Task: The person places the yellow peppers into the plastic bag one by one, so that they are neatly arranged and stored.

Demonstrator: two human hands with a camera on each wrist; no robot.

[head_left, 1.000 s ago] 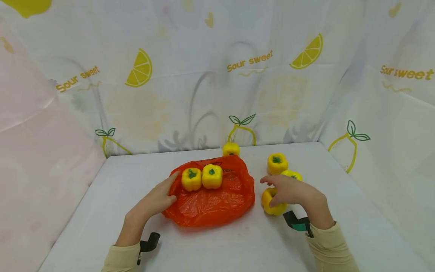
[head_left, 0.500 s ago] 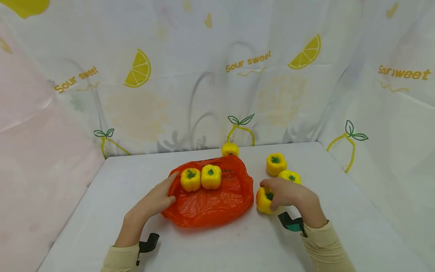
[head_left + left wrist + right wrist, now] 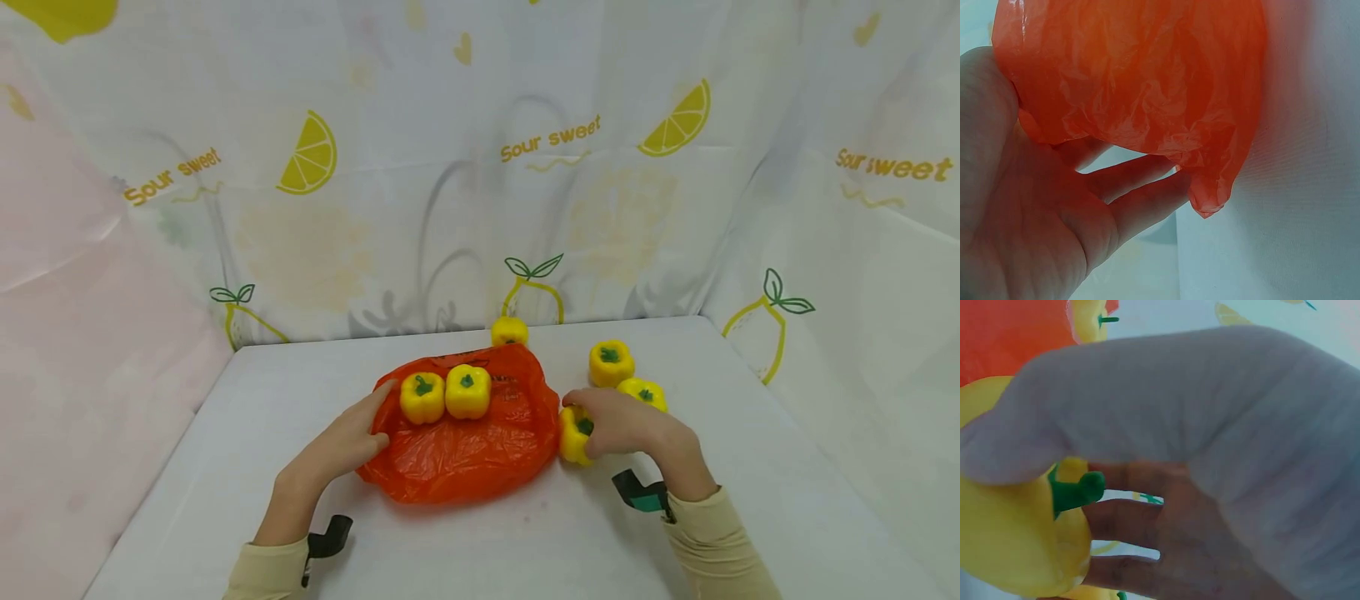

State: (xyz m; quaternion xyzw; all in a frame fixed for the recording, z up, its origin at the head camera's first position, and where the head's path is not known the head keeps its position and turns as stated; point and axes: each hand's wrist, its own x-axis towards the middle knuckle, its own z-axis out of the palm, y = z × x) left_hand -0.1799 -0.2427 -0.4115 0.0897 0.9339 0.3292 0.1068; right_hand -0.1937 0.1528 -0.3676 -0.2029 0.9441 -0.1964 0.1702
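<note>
In the head view, my right hand (image 3: pixel 626 421) grips a yellow bell pepper (image 3: pixel 573 435) beside the right edge of a red plastic bag (image 3: pixel 465 458). The right wrist view shows the thumb across this bell pepper (image 3: pixel 1016 537), its green stem facing the palm, with fingers along its far side. My left hand (image 3: pixel 341 437) touches the bag's left edge. Its fingers are fairly straight and partly hidden behind the bag (image 3: pixel 1147 81) in the left wrist view. Two yellow bell peppers, one on the left (image 3: pixel 422 398) and one on the right (image 3: pixel 468 392), sit at the bag.
Beyond the right hand stand two more yellow bell peppers, one farther back (image 3: pixel 611 363) and one nearer (image 3: pixel 643 392), partly hidden by the hand. Another bell pepper (image 3: pixel 510 330) is behind the bag. A printed cloth (image 3: pixel 450 208) hangs around the white table (image 3: pixel 487 550).
My right hand has moved left with the bell pepper, bringing it up to the bag's right edge. The left hand and the bag stay where they were.
</note>
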